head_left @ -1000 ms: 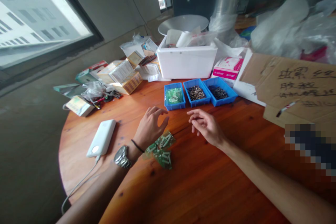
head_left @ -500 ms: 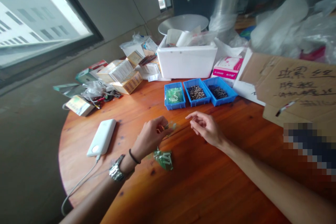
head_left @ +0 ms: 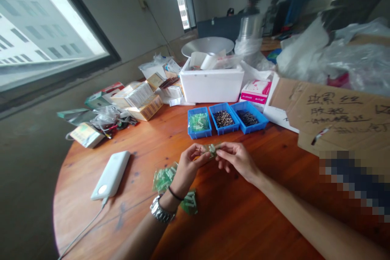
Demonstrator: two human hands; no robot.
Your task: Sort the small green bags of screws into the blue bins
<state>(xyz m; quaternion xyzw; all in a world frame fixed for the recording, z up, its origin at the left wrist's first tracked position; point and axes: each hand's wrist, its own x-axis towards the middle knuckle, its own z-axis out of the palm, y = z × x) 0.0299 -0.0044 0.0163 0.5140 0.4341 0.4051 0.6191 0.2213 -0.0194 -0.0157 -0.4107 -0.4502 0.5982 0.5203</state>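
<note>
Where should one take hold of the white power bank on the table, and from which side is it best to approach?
Probably across its two long sides near the middle, from above. The white power bank lies flat on the wooden table, so only the top and edges are reachable. A cable leaves its near end, so that end is better avoided. The left hand is nearest to it.

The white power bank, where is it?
In the head view the white power bank lies on the round wooden table, left of the left hand and the green packets.
</note>
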